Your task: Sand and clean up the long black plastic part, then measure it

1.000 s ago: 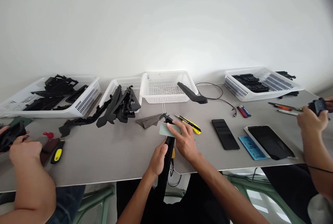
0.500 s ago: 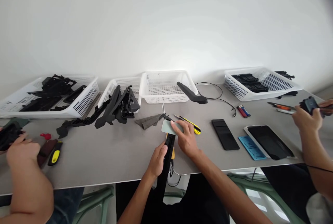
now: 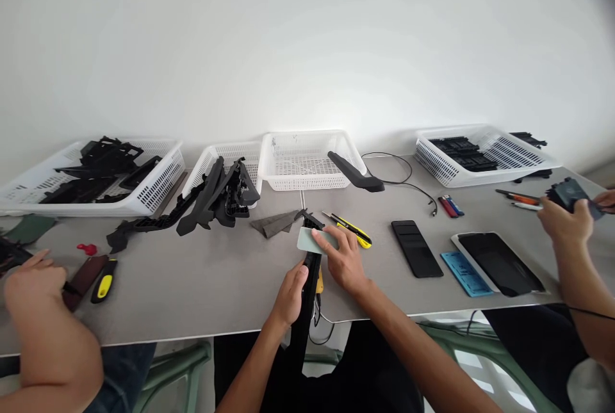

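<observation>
Pale pad (image 3: 309, 241) under right fingers (image 3: 325, 237).

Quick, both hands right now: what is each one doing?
Left hand: closed around the long black plastic part.
Right hand: fingers pressing a pale green pad against that part's upper end.

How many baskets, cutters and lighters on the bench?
White baskets: 4
Yellow-and-black cutters: 2
Lighters: 2, red and blue
Total: 8
</observation>
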{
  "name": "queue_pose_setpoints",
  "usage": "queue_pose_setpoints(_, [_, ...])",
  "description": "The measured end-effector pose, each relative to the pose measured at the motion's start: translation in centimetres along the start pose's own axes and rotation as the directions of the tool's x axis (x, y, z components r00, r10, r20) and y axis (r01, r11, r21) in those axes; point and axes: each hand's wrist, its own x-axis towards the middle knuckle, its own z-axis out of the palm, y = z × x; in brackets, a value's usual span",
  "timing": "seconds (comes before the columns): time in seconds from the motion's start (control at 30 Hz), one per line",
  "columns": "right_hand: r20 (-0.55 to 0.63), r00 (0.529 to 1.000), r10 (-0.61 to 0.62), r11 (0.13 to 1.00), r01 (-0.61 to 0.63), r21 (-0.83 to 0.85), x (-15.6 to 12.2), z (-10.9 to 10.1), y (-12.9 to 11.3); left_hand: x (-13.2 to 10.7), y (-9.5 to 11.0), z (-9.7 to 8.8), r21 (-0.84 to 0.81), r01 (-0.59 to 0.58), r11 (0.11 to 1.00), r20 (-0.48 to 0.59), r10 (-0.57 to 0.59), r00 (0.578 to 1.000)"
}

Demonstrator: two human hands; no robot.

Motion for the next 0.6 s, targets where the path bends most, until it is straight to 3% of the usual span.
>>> queue_pose_setpoints(0.17, [-0.055, 0.998, 0.037, 0.999, -0.037, -0.004, -1.0, -0.4, -0.2, 0.1, -0.7, -0.1, -0.075, 0.042, 0.996, -0.066, -0.047, 0.997])
queue_pose_setpoints(0.27, [0.028, 0.999, -0.026, 0.999, 0.025, 0.035, -2.2, -0.8, -1.1, 0.4, -1.2, -0.1, -0.213, 0.020, 0.977, -0.149, -0.053, 0.987])
queue_pose_setpoints(0.37, [0.077, 0.996, -0.036, 0.993, 0.028, 0.111, -3.4, -1.3, -2.3, 0.6, -1.7, -0.1, -0.325, 0.029, 0.945, -0.130, -0.075, 0.989])
queue_pose_setpoints(0.6, [0.185, 0.976, -0.113, 0.968, 0.067, 0.240, -5.4, -3.3, -4.3, 0.8, -1.7, -0.3, -0.331, 0.050, 0.942, -0.164, -0.110, 0.980])
